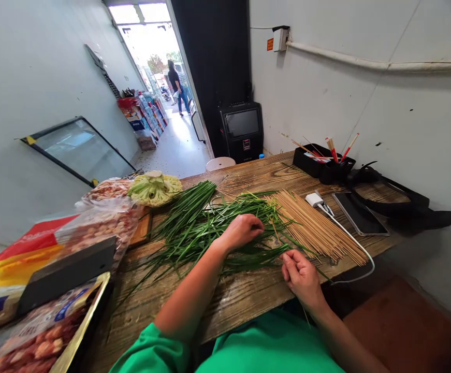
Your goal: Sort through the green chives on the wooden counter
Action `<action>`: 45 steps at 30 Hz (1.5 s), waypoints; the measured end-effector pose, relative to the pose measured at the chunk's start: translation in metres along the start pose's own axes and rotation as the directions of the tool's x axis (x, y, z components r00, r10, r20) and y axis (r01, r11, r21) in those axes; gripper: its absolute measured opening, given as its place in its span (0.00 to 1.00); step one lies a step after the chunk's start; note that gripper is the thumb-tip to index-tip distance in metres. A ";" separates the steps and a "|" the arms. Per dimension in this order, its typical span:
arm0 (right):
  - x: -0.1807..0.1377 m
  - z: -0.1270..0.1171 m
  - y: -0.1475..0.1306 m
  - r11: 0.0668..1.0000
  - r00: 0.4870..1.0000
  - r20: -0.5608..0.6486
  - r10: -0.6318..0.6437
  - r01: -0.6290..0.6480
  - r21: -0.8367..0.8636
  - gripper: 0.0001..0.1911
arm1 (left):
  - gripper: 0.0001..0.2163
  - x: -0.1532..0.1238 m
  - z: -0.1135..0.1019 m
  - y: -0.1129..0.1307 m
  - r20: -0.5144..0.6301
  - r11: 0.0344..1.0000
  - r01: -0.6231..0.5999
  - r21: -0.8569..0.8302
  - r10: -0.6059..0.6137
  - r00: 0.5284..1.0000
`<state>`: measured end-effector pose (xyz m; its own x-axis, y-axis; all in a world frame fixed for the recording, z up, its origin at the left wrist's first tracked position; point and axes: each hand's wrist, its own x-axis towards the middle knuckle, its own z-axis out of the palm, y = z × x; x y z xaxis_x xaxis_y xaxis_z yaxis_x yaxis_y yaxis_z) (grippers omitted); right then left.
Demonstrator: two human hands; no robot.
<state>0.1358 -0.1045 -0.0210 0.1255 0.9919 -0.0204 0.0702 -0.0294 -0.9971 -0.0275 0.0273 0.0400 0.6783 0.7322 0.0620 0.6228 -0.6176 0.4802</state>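
Observation:
A loose pile of long green garlic chives [200, 228] lies across the wooden table in front of me. Over its right part is my left hand [243, 230], fingers curled inward; whatever they may hold is hidden. Lower and to the right, my right hand [302, 275] pinches thumb against fingers at the ends of a few chive blades. A thin stick-like line shows below that hand, too faint to name. Just beyond my right hand, a wide bundle of bamboo skewers [314, 225] lies flat beside the chives.
Cauliflower [155, 189], bagged meat [104, 225], a dark cleaver-like blade [68, 277] and a meat tray [89, 316] fill the left. On the right are a white charger [314, 200], a phone [361, 213] and a black holder [313, 161]. A person [176, 85] stands beyond the doorway.

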 end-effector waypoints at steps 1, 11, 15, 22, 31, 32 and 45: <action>0.000 0.000 0.000 1.000 1.000 0.008 0.002 -0.002 0.002 0.16 | 0.09 0.000 0.000 -0.001 -0.007 0.998 0.041 -0.041 -0.041 0.999; 0.000 0.000 0.001 1.000 1.000 0.004 0.000 0.000 0.001 0.16 | 0.05 0.000 0.007 -0.010 0.057 1.000 -0.013 0.019 0.011 0.998; 0.001 0.000 0.001 1.000 1.000 0.007 -0.002 0.002 0.006 0.17 | 0.08 0.004 0.007 -0.009 -0.054 0.935 0.097 -0.340 -0.122 0.991; 0.000 0.000 -0.002 1.000 1.000 0.016 -0.005 0.005 -0.009 0.16 | 0.09 0.008 0.015 0.000 -0.142 0.717 0.201 -0.667 -0.387 0.911; 0.001 0.000 -0.003 0.999 0.999 0.035 -0.011 0.012 -0.042 0.15 | 0.09 0.010 0.022 0.003 -0.225 0.701 0.158 -0.695 -0.421 0.879; 0.001 0.000 -0.003 0.999 0.999 0.040 -0.010 0.011 -0.037 0.16 | 0.09 0.010 0.022 0.003 -0.223 0.700 0.157 -0.697 -0.419 0.880; 0.002 0.000 0.001 1.000 0.999 0.046 -0.007 0.008 -0.012 0.14 | 0.08 0.010 0.025 0.001 -0.272 0.753 0.121 -0.646 -0.377 0.885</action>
<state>0.1364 -0.1031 -0.0217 0.0797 0.9967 -0.0168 0.0831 -0.0234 -0.9963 -0.0105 0.0270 0.0191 0.2598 0.9591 0.1125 0.2994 -0.1907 0.9349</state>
